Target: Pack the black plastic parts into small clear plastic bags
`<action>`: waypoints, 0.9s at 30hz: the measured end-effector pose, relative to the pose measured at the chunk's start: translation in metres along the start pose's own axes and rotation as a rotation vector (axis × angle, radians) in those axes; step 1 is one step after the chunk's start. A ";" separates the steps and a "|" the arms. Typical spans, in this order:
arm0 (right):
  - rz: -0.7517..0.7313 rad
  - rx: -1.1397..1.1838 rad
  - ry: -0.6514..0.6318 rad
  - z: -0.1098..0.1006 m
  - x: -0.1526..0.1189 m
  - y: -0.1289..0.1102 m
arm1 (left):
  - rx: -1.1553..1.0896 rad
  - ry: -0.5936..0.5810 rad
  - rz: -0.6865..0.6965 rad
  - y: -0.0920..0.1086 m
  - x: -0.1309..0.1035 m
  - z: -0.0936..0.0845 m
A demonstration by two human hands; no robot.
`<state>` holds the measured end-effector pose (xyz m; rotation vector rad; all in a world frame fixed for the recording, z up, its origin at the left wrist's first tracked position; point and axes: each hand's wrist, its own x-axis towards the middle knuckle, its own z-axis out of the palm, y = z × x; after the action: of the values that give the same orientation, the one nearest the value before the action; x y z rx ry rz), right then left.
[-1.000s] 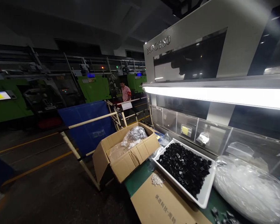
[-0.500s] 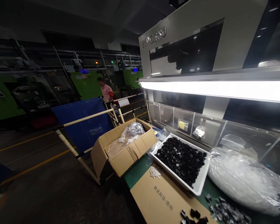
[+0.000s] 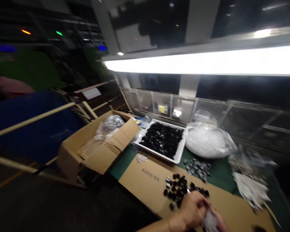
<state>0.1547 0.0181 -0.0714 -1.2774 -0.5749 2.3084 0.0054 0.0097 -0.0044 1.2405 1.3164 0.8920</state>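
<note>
Far left of the frame: blue panel behind pale tube rails, blurred.

Lower left of centre: open cardboard box with clear plastic bags inside, flaps folded outward.

Centre: white tray filled with small black parts, resting on the green bench. Just in front of the tray's left corner: cluster of small silver balls on the flat cardboard sheet.

Lower centre: loose pile of black parts on the cardboard sheet, just above the hands.

Bottom edge, right of centre: left hand curled over a small pale object, fingers closed around it; object blurred, identity unclear. Right hand only partly in view beside it, touching the same object; finger state not discernible.

Right of the tray: bulging clear plastic bag on the bench, with a second scatter of dark parts in front of it.

Far right: silvery items and white sheets, blurred.

Top: bright light strip across the frame.
</note>
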 end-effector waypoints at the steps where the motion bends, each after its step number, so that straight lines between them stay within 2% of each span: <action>1: 0.027 0.090 -0.011 -0.005 0.000 0.002 | -0.068 0.069 -0.058 -0.001 0.007 0.001; 2: 0.041 0.162 -0.054 -0.009 0.000 0.001 | -0.117 0.064 -0.091 -0.003 0.015 0.001; 7: -0.026 0.278 -0.056 -0.020 0.013 -0.015 | -0.271 -0.022 -0.162 -0.011 0.047 -0.011; 11: -0.032 0.309 -0.091 -0.023 0.018 -0.021 | -0.311 -0.065 -0.171 -0.009 0.052 -0.017; 15: -0.035 0.336 -0.113 -0.026 0.024 -0.023 | -0.327 -0.098 -0.181 -0.010 0.057 -0.015; 23: -0.062 0.419 -0.108 -0.037 0.043 -0.025 | -0.318 0.035 -0.163 -0.038 0.077 -0.015; 27: -0.089 0.472 -0.073 -0.040 0.051 -0.021 | -0.358 0.075 -0.216 -0.049 0.084 -0.014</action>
<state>0.1680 0.0698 -0.1137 -0.9265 -0.0904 2.2420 -0.0075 0.0852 -0.0664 0.7799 1.2555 0.9746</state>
